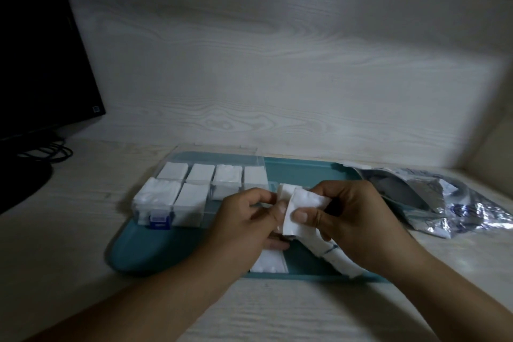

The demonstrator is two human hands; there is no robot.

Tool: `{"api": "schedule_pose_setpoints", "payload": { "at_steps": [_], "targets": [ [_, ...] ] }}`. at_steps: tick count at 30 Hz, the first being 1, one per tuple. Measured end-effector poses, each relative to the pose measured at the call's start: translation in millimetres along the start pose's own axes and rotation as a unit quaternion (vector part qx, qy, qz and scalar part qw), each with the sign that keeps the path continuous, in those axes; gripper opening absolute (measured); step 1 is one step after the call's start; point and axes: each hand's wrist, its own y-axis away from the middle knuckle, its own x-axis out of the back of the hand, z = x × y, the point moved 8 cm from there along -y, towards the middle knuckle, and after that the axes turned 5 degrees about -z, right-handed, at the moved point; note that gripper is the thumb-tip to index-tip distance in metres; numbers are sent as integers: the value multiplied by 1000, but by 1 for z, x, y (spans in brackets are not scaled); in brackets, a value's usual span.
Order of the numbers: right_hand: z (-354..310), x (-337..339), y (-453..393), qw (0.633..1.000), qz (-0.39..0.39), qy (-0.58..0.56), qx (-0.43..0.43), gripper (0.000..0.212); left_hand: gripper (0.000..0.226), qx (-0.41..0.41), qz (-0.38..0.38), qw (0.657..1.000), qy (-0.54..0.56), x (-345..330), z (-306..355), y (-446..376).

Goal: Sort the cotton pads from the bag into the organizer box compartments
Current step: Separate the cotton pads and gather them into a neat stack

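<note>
A clear organizer box point(169, 216) with a blue latch sits on the left part of a teal tray point(155, 253); several of its compartments hold white cotton pads point(200, 173). Above the tray's middle, both hands hold a small stack of cotton pads point(298, 203). My left hand point(247, 228) pinches the stack's left edge. My right hand point(352, 216) pinches the front pad between thumb and fingers. More loose pads point(270, 264) lie on the tray under my hands. The crinkled silvery bag point(444, 203) lies at the right, partly on the tray.
A dark monitor point(41, 50) stands at the far left with black cables point(47, 153) beside its base. A pale wood-grain wall rises behind the tray, and the pale wood desk point(69, 230) runs to the near edge.
</note>
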Motion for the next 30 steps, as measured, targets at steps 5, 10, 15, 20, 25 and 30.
{"api": "schedule_pose_setpoints", "payload": {
  "at_steps": [5,10,15,20,25,30],
  "targets": [
    [1,1,0,1000,9,-1,-3,17,14,5,-2,1000,4,0,-2,-1],
    [1,1,2,998,35,50,16,18,14,3,-10,1000,-4,0,-4,-2],
    [-3,1,7,988,70,128,54,18,17,-5,-15,1000,-20,-1,-4,-2],
    [-1,3,7,985,90,144,42,23,25,-23,-20,1000,-3,-2,1,-1],
    [4,5,6,984,92,151,29,27,24,-27,-39,998,-36,-5,1,1],
    [33,5,-5,990,36,-83,-104,21,25,-10,-18,1000,1,0,-1,-2]
  ]
}}
